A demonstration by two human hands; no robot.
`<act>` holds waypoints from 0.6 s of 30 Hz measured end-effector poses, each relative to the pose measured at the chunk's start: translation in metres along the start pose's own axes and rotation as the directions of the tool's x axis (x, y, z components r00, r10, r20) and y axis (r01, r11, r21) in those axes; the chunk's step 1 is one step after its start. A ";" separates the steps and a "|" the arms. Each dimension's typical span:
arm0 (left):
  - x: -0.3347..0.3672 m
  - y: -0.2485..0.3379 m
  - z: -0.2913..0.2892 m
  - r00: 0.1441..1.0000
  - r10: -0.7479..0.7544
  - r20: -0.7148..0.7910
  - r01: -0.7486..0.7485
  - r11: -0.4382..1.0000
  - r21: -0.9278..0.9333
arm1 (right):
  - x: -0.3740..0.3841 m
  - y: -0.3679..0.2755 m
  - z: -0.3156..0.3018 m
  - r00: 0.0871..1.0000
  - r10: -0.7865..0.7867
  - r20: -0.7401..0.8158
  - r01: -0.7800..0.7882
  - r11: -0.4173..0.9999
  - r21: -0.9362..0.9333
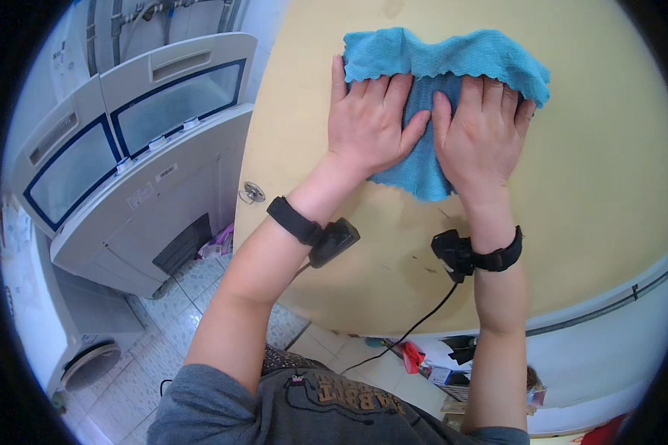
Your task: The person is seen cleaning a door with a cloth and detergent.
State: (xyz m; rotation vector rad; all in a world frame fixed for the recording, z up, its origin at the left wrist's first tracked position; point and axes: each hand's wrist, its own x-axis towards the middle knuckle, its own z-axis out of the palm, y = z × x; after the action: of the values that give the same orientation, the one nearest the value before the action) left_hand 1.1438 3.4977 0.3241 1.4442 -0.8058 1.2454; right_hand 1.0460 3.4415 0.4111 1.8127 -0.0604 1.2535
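Note:
A blue cloth point(423, 174) with scalloped edges lies against a pale yellow door point(586, 193). Its upper part is folded over and covers the fingertips of both hands. My left hand point(367, 126) presses flat on the cloth's left side, fingers stretched out and thumb spread toward the middle. Beside it, my right hand point(482, 141) rests flat on the right side, thumb pointing up. The two thumbs are close but apart. Each wrist wears a black strap with a small black device, the left one point(334, 242) and the right one point(453, 254).
A round metal knob point(252, 193) sits at the door's left edge. Left of the door stands a white washing machine point(156, 178) with raised lids. Below are floor tiles point(159, 352), a red item point(413, 357) and a black cable point(416, 324) from the right wrist device.

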 end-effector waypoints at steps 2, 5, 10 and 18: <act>-0.004 -0.008 -0.006 0.995 -0.060 0.084 0.058 0.998 0.028 | 0.002 -0.018 0.006 0.999 0.021 0.041 -0.022 0.999 0.025; -0.015 -0.027 -0.013 0.979 -0.135 0.156 0.123 0.989 0.084 | 0.004 -0.047 0.007 0.988 0.011 0.152 -0.030 0.992 0.122; -0.066 -0.069 -0.024 0.955 -0.217 0.202 0.195 0.973 0.123 | -0.013 -0.096 0.017 0.959 -0.078 0.272 -0.001 0.960 0.279; -0.159 -0.125 -0.041 0.883 -0.341 0.323 0.295 0.938 0.184 | -0.044 -0.183 0.039 0.941 -0.209 0.265 0.079 0.901 0.427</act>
State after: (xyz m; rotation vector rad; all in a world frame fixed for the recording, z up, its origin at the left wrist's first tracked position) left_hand 1.2101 3.5485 0.1358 1.8552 -0.6893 0.8099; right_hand 1.1435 3.5040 0.2577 2.3215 0.1800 0.9136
